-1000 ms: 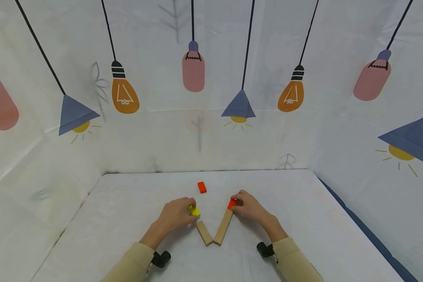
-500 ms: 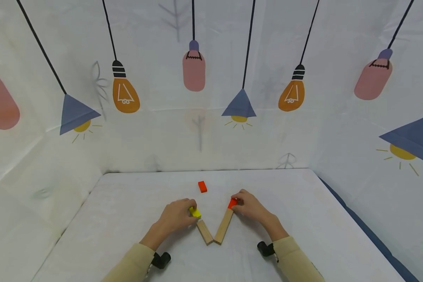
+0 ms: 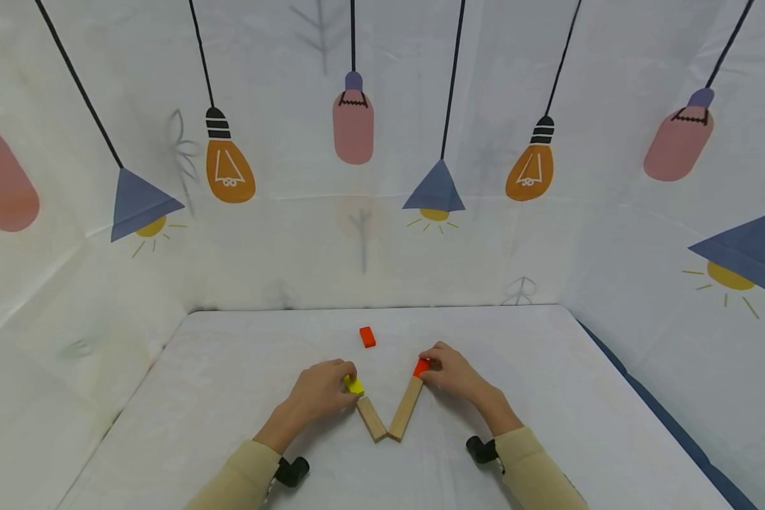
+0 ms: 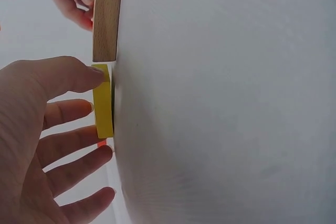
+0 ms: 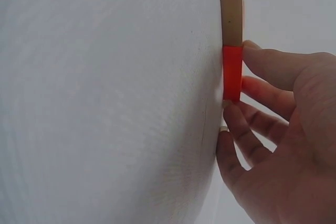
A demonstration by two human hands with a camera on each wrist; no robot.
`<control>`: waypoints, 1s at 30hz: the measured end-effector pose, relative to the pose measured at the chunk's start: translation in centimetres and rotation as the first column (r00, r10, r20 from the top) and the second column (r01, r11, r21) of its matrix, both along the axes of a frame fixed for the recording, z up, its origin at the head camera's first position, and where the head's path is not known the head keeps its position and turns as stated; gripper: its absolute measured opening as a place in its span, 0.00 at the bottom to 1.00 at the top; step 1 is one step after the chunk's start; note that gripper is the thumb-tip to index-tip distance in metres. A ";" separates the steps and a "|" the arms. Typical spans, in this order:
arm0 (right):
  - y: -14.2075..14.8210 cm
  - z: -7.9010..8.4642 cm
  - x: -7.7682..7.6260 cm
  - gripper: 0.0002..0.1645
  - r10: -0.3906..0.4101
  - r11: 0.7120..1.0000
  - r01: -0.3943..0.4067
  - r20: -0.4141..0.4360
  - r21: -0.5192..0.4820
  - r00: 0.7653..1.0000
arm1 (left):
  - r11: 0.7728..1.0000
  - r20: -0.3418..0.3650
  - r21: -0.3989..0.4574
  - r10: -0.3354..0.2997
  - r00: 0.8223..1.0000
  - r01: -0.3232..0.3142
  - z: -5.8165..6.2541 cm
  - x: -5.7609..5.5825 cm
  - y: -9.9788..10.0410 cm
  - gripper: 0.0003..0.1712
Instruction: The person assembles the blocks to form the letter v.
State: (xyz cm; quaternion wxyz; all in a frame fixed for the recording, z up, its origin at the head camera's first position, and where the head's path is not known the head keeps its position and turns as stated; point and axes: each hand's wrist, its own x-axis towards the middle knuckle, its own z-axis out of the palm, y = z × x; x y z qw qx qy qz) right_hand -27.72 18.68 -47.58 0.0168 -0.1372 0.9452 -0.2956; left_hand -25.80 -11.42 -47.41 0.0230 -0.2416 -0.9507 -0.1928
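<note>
My left hand [image 3: 324,387] pinches a yellow block [image 4: 103,103] between thumb and fingers. Only a narrow gap separates this block from the upper end of a short wooden block [image 3: 372,419]. On the other side, my right hand [image 3: 454,372] grips a red block [image 5: 232,73] by thumb and fingertips. The red block sits end to end with a longer wooden block [image 3: 406,409], their ends meeting in the right wrist view. Both wooden blocks lie on the table, their near ends together in a V. Fingers partly cover the yellow and red blocks in the head view.
Another red block [image 3: 367,337] lies farther back on the white-covered table [image 3: 261,340]. Behind stands a white cloth wall [image 3: 306,262] printed with lamps and bulbs. A dark blue strip [image 3: 650,397] runs along the table's right edge.
My left hand has brought the yellow block slightly closer to the short wooden block, narrowing the gap. The right hand keeps its hold on the red block. The head view has shifted a little.
</note>
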 end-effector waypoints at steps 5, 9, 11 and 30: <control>0.1 0.0 0.0 0.20 -0.009 1.000 0.009 0.011 -0.007 1.000 | 1.000 -0.012 -0.015 -0.001 1.000 0.001 -0.1 0.0 0.1 0.11; 0.1 0.0 0.1 0.20 -0.008 1.000 0.009 0.010 -0.009 1.000 | 1.000 -0.020 -0.008 -0.005 1.000 0.005 -0.1 0.2 0.1 0.11; 0.1 0.0 0.1 0.20 -0.008 1.000 0.008 0.008 -0.009 1.000 | 1.000 -0.030 -0.007 -0.006 1.000 0.006 -0.1 0.2 0.1 0.11; -0.2 0.2 0.0 0.21 -0.019 1.000 0.019 0.014 0.005 1.000 | 1.000 -0.040 0.005 -0.013 0.999 0.013 -0.7 0.0 -0.3 0.10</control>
